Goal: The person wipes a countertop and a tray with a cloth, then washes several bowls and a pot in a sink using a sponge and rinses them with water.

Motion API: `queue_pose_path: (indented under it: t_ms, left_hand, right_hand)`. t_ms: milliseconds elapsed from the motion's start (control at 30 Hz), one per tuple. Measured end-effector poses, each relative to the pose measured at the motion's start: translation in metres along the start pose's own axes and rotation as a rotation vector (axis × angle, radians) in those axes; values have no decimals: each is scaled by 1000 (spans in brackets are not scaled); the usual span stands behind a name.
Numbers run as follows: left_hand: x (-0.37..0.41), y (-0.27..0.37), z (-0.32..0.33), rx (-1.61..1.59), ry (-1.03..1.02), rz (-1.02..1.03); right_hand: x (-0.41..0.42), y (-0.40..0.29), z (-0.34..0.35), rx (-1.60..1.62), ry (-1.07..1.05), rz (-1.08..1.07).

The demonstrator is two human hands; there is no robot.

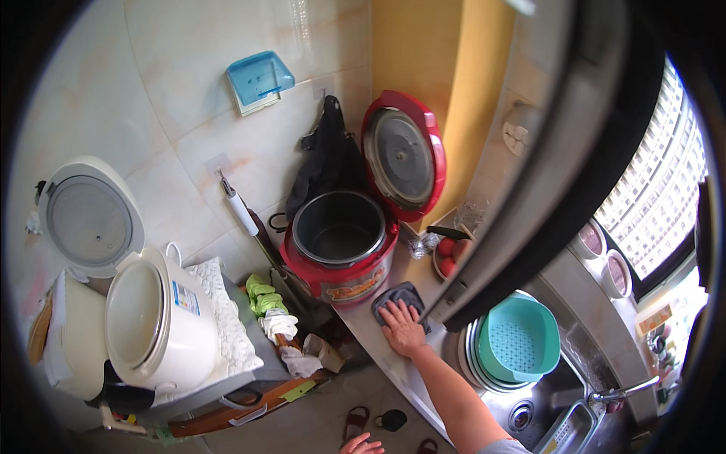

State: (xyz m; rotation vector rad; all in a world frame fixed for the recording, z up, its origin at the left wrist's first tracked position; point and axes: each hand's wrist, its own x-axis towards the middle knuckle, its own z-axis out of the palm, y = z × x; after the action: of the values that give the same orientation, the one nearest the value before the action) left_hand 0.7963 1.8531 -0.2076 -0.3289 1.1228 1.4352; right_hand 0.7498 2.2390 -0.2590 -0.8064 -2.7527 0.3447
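Observation:
My right hand (404,329) lies with fingers spread on a folded dark grey cloth (400,303), pressing it to the steel counter (391,354). The cloth is close to a red rice cooker (351,284), whose lid (404,156) stands up over its dark inner pot (339,227). At the bottom edge, over the floor, my left hand (362,445) shows only in part, fingers apart, touching nothing visible. To the right of my right hand, a turquoise colander (515,340) rests on a stack of bowls or basins beside the sink.
A steel sink (544,397) with a faucet (624,391) is at the right. A bowl of red fruit (447,255) sits behind the cloth. A dark-edged panel (544,187) juts in overhead. At left, a white rice cooker (187,329) stands open on a drawer unit.

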Motion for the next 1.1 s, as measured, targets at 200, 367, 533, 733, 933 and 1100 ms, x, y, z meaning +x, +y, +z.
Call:
queue_pose_path:
  t_ms: [200, 367, 533, 733, 933, 1100]
  left_hand:
    - [18, 37, -36, 30, 56, -10]
    - [19, 69, -21, 47, 4, -33]
    - [28, 94, 5, 211, -72, -62]
    - [25, 115, 74, 377, -277, -98]
    - [33, 92, 123, 572, -425, -129]
    - [23, 65, 185, 740, -496, -125]
  right_hand:
    - [101, 51, 23, -113, 123, 203]
    - [118, 70, 28, -140, 210, 412]
    - [11, 10, 31, 117, 311, 760]
    - [-148, -58, -31, -34, 207, 720]
    - [-308, -63, -68, -162, 252, 853]
    - [-436, -39, -104, -197, 289, 921]
